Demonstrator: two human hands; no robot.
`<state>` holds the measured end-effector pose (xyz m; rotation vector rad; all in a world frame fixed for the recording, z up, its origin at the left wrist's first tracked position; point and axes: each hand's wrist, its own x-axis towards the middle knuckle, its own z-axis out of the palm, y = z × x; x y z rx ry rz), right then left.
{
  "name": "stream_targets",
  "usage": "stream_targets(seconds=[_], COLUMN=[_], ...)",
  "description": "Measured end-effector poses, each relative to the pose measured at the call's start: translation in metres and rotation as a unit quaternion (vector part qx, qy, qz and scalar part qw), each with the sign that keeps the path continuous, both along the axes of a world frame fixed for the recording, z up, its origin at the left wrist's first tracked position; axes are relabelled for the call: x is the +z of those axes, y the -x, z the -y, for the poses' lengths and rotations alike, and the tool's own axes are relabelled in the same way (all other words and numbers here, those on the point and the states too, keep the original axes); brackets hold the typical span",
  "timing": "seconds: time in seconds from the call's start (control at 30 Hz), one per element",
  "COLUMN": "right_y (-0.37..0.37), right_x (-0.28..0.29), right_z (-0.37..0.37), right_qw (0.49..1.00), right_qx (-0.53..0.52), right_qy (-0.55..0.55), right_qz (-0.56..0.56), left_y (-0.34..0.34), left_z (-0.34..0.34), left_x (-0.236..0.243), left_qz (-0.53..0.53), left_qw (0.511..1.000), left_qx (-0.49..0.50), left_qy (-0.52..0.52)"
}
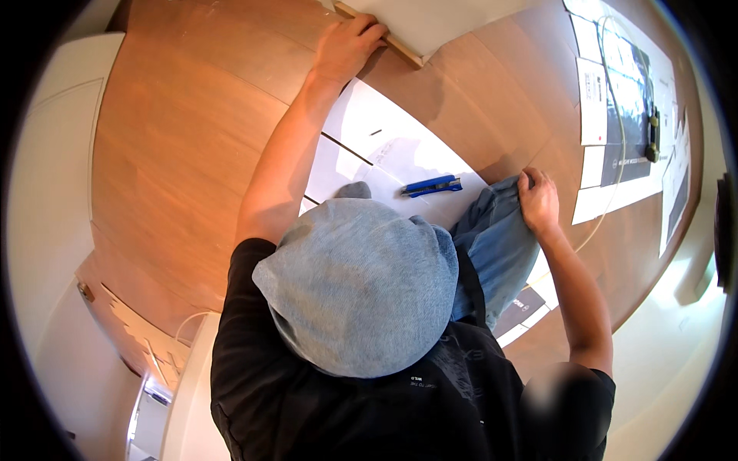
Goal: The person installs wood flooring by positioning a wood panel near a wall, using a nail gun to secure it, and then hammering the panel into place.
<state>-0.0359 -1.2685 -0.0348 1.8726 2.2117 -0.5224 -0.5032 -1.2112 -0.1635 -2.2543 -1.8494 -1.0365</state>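
Observation:
My left hand (350,48) reaches far ahead, its fingers closed over a narrow wooden strip (403,52) along the edge of a white panel (453,23). My right hand (540,198) lies on my right knee, over the blue jeans (496,230), with bent fingers and no tool in it. Between my legs a white sheet (411,157) covers part of the floor. On it rests a blue utility knife (430,186), touched by neither hand. A small dark piece (375,132) and a thin black strip (346,148) also lie there. My raised left knee (357,284) hides the sheet's near part.
Brown wooden flooring (192,138) spreads around me. To the right are large printed sheets (592,184), a thin pale cable (621,154) and a dark greenish object (653,137). White panels (58,161) stand at left; pale wood pieces (142,334) lie behind at lower left.

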Motion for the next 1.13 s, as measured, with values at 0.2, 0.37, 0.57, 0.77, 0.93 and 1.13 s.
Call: stream_targets(seconds=[0.2, 0.37, 0.57, 0.77, 0.93, 1.13], right_y=[0.003, 0.021, 0.047, 0.019, 0.127, 0.290], right_x=[-0.008, -0.005, -0.008, 0.043, 0.095, 0.201], right_z=[-0.002, -0.009, -0.003, 0.014, 0.066, 0.145], right_qw=[0.998, 0.996, 0.971, 0.894, 0.869, 0.863], right_qx=[0.045, 0.018, 0.120, 0.289, 0.372, 0.384], right_qy=[-0.018, 0.026, 0.081, 0.203, 0.255, 0.329], right_qz=[0.030, 0.087, 0.188, 0.275, 0.205, 0.002], left_y=[0.026, 0.043, 0.103, 0.118, 0.085, -0.090], left_z=[-0.003, 0.020, 0.108, 0.269, 0.483, 0.716], left_x=[0.029, 0.070, 0.128, 0.272, 0.348, 0.423], left_qz=[-0.122, -0.001, 0.294, 0.296, 0.444, 0.553], left_qw=[0.986, 0.993, 0.925, 0.938, 0.707, 0.462], left_qx=[-0.087, -0.114, -0.048, 0.052, 0.323, 0.459], left_qy=[0.077, 0.033, 0.234, 0.173, 0.447, 0.519])
